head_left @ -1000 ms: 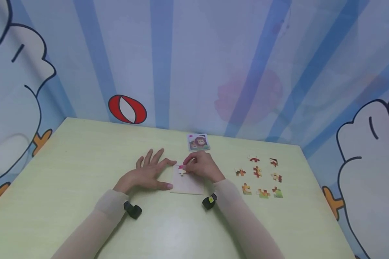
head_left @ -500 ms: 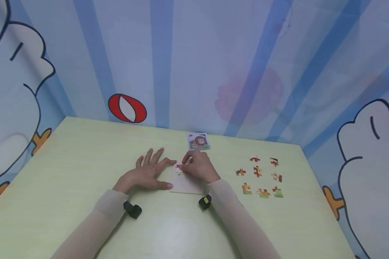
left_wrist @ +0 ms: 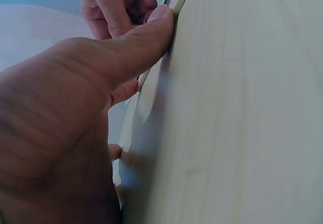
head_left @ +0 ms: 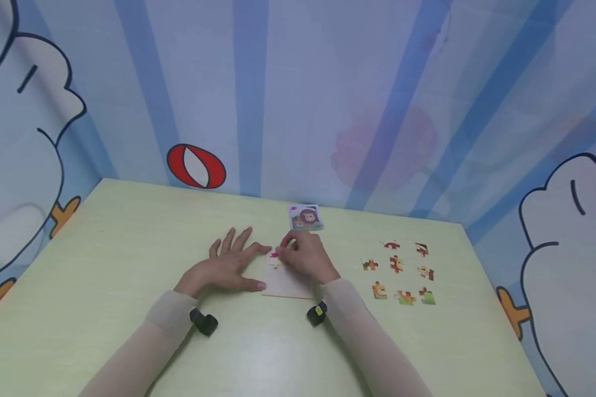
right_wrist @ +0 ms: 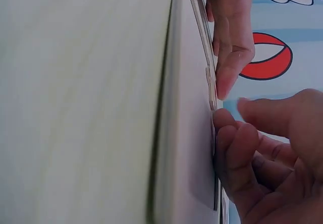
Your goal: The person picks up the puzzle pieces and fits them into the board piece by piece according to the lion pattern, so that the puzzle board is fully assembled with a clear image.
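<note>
A pale square puzzle board (head_left: pixel 288 285) lies on the table, with a pink-and-white puzzle piece (head_left: pixel 275 263) in its upper left corner. My right hand (head_left: pixel 305 255) is over the board, thumb and forefinger at that piece's right side. In the right wrist view its other fingers (right_wrist: pixel 237 151) curl against the board. My left hand (head_left: pixel 225 269) lies spread along the left side, its thumb at the lower left corner and forefinger at the upper left. The left wrist view shows the thumb (left_wrist: pixel 146 40) straight against the board's edge.
Several loose puzzle pieces (head_left: pixel 396 264) lie spread out on the right of the table (head_left: pixel 129 237). A lion picture card (head_left: pixel 305 217) lies just beyond the board. A printed cloth backdrop (head_left: pixel 298 110) rises behind the table's far edge.
My right hand has shifted slightly left and away from me, with the pink-and-white puzzle piece moving closer to the board's upper left corner. My left hand stays in place.
</note>
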Motion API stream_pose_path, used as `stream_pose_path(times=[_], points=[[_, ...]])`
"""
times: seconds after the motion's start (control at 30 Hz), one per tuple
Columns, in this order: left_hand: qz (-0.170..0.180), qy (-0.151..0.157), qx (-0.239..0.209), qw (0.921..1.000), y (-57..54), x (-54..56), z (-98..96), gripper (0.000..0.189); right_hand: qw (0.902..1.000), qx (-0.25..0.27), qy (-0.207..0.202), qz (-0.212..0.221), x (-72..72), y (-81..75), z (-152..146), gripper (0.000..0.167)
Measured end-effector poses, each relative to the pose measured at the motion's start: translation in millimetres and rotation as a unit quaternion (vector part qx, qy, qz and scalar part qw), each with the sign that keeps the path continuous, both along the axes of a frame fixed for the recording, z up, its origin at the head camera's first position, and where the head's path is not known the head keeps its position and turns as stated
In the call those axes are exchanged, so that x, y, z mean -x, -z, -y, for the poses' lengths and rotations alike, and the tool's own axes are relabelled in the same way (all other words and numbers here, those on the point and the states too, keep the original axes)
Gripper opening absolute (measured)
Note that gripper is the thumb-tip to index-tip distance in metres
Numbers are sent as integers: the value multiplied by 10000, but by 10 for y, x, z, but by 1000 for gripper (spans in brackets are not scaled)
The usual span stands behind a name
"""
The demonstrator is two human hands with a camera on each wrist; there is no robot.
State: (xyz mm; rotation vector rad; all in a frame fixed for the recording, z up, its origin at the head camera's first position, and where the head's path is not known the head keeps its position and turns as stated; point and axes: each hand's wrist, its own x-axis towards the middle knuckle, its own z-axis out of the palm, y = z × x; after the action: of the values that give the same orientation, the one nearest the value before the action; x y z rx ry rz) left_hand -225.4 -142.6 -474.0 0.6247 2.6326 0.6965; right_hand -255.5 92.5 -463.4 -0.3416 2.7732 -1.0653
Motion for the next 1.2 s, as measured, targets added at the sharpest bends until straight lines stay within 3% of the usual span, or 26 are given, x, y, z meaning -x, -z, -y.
stream_pose_path(times=[0.23, 0.5, 0.9, 1.07, 1.2], points=[[-125, -38, -76, 9999, 103, 29, 31, 91, 9986, 378, 77, -355, 5, -42, -247, 19], [-93, -23, -84, 9999, 67, 23, 18, 90, 9974, 587, 136, -387, 42, -87, -735, 27], [-128, -115, 43, 9998, 159, 59, 12, 90, 9951, -253, 727, -626, 93, -70, -1663, 31], [-111, -97, 41, 9999, 134, 45, 15, 92, 9909, -610, 982, -695, 133, -81, -1961, 33], [-107, -104, 13, 9999, 107, 31, 10, 92, 9860, -908, 1322, -454, 141, -96, -2105, 35]])
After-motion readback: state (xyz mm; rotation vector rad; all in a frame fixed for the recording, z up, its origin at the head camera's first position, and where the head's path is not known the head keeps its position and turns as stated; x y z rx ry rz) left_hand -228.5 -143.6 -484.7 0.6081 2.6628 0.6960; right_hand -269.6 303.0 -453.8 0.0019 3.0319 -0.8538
